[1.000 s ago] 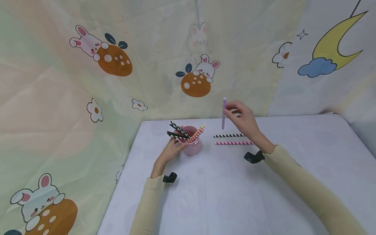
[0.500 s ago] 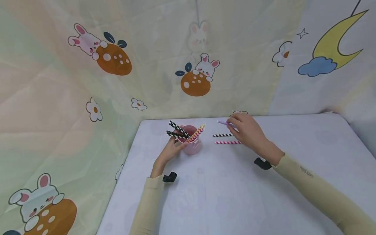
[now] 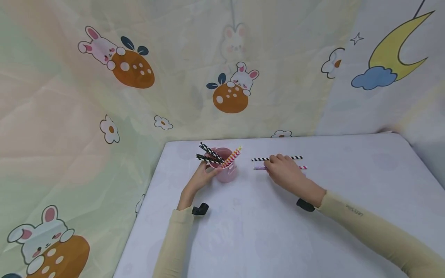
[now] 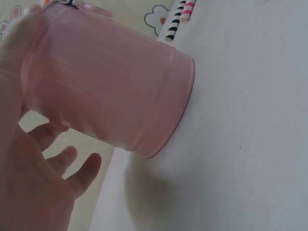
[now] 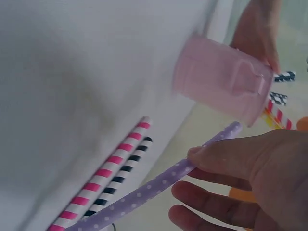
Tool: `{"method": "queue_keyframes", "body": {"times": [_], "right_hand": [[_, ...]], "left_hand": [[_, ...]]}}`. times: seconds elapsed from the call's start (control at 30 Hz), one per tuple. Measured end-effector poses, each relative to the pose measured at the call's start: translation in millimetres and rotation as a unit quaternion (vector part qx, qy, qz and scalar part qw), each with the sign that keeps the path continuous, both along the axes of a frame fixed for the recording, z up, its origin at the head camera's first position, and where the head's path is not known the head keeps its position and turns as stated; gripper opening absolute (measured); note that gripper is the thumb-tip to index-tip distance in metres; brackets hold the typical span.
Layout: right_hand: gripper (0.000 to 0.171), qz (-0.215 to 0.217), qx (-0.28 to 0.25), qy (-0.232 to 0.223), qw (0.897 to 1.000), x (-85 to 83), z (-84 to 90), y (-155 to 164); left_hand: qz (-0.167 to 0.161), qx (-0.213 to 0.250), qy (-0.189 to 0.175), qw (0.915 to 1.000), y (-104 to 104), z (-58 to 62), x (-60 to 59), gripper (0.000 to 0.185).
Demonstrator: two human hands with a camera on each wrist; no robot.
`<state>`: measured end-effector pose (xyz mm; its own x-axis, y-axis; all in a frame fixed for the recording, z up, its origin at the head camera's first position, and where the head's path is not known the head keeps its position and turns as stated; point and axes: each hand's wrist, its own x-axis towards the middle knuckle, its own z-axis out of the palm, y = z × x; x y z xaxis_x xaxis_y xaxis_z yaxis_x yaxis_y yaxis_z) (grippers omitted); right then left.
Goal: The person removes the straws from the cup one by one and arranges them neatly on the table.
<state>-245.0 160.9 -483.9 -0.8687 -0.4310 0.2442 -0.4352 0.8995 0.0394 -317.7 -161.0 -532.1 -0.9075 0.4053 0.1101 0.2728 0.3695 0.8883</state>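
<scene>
the purple straw [image 5: 159,185] is pinched between thumb and fingers of the right hand [image 3: 283,170], laid crosswise low over the table [image 3: 313,231], one end toward the cup [image 3: 224,170], which is gripped by the left hand [image 3: 199,177].

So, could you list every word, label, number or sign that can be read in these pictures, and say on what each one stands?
Small dark print on the right sleeve: too small and blurred to read.
Pink cup, straws in it and straws on the table: stripes and dots only, no text.
Backdrop cloth: cartoon rabbits, flowers, moon, cloud and star, no words.
</scene>
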Motion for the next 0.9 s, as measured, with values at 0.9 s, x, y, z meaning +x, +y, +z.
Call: {"method": "queue_keyframes", "body": {"times": [0.9], "right_hand": [[0.016, -0.028, 0.054, -0.064, 0.996, -6.6, -43.8, -10.4]], "left_hand": [[-0.009, -0.005, -0.005, 0.9999, -0.1, 5.0, 2.4, 0.081]]}}
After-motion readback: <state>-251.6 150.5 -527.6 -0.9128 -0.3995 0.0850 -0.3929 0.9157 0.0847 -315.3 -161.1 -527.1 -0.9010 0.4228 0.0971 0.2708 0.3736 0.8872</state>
